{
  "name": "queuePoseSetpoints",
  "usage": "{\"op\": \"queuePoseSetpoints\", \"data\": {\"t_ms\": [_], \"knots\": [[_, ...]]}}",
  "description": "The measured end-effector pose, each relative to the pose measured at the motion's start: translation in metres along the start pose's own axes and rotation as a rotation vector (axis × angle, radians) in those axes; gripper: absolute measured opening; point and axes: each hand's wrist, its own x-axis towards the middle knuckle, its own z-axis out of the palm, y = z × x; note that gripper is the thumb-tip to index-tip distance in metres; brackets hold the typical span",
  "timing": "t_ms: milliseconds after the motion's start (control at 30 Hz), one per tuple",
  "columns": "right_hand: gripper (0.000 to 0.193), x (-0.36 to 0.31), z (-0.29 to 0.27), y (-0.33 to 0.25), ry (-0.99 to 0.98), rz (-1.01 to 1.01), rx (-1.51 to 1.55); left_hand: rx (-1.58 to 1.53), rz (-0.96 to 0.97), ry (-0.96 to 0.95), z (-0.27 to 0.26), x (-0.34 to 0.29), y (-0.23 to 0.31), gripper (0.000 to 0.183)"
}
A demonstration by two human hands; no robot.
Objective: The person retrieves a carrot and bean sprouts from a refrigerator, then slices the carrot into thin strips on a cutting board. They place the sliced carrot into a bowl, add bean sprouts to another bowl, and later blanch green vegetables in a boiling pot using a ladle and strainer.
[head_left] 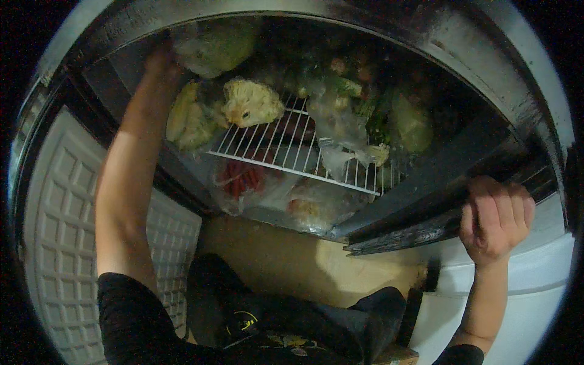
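Note:
My left hand (162, 59) reaches deep into the open refrigerator, at the side of a pale green vegetable in a clear plastic bag (216, 47). Its fingers are lost in shadow, so I cannot tell whether they grip the bag. Just nearer, on the white wire shelf (272, 159), lie a cut cream-coloured cabbage or cauliflower piece (252, 103) and a yellowish leafy vegetable (190, 118). At the right, my right hand (496, 218) has its fingers curled over the refrigerator's edge (535, 182).
Bagged greens (410, 121) and a crumpled clear bag (334, 125) fill the shelf's right side. Below sit a bag of red-orange vegetables (241, 177) and another clear bag (310, 208). A ribbed white door panel (67, 213) stands at the left.

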Motion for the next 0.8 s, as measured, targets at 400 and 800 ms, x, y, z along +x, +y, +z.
{"op": "queuePoseSetpoints", "data": {"t_ms": [400, 800], "knots": [[0.020, 0.001, -0.003, -0.001, 0.003, 0.007, 0.003, -0.010, -0.036, 0.021, 0.018, -0.016, 0.031, 0.033], [0.019, 0.004, -0.005, -0.001, 0.023, -0.008, -0.027, 0.090, -0.107, 0.311, 0.062, 0.001, -0.026, 0.031]]}}
